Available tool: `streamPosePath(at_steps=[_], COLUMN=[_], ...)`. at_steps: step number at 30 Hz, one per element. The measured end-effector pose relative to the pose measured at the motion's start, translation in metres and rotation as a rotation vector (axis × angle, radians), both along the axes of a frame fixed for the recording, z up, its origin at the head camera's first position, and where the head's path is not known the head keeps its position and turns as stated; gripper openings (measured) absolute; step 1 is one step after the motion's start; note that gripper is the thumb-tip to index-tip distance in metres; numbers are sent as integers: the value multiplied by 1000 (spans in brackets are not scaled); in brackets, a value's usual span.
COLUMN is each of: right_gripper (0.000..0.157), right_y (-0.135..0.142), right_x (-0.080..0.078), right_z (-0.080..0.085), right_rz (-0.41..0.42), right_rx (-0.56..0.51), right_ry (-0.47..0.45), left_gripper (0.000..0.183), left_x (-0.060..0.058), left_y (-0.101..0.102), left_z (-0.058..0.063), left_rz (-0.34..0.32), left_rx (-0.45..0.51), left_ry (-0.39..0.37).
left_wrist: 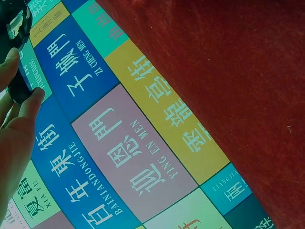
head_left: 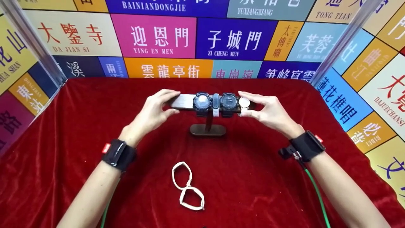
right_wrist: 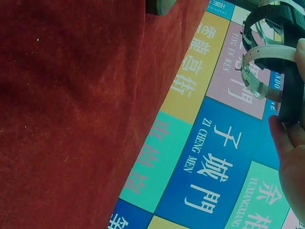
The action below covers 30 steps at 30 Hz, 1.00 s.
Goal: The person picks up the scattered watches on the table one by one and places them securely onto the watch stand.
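A watch display stand has a long bar (head_left: 183, 102) on a short post, with a rounded dark base (head_left: 208, 130) below. My left hand (head_left: 155, 109) pinches the bar's left end between thumb and fingers. At the other end my right hand (head_left: 273, 110) grips the bar, close to a small white watch (head_left: 244, 103). Left of that sit a black watch (head_left: 229, 101), a slim fitness band (head_left: 216, 102) with a pale strap, and another black watch (head_left: 202, 102). In the right wrist view, a pale buckled strap (right_wrist: 267, 51) loops around the bar.
Two joined off-white loops (head_left: 189, 186) lie on the red cloth (head_left: 246, 177) nearer to me. Panels printed with large characters (head_left: 155, 36) stand behind and at both sides. Clear posts (head_left: 345, 44) rise at the back corners. A green cable (head_left: 318, 193) runs along my right forearm.
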State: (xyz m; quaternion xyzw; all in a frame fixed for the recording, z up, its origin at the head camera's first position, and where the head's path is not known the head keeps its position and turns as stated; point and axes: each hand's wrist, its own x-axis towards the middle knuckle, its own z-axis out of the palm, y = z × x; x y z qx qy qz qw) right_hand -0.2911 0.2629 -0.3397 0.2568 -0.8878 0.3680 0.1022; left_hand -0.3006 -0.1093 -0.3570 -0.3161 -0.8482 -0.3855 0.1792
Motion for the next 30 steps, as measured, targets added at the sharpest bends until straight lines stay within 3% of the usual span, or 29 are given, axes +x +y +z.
streamPosePath(at_steps=[9, 12, 14, 19, 21, 24, 27, 30], right_gripper=[62, 62, 63, 62, 62, 62, 62, 63], right_y=[0, 1, 1, 1, 1, 1, 1, 0], right_x=[1, 1, 1, 0, 0, 0, 0, 0], right_z=[-2, -1, 0, 0, 0, 0, 0, 0], right_rz=[-5, -4, -4, 0, 0, -1, -2, -2], right_rx=[7, 10, 13, 6, 4, 5, 10, 12], right_ry=[7, 7, 8, 17, 18, 17, 19, 21], left_gripper=[49, 54, 62, 90, 92, 77, 58, 54], left_x=[2, 4, 6, 12, 14, 20, 29, 39], left_y=[0, -1, -1, -10, -16, -28, -37, -41], left_z=[-7, -9, -10, -19, -22, -25, -26, -25], left_rz=[3, -8, -26, -43, -30, -35, -124, -294], left_rx=[18, 43, 75, 118, 75, -44, -178, -277], left_ry=[17, -10, -74, -331, -406, -454, -483, -564])
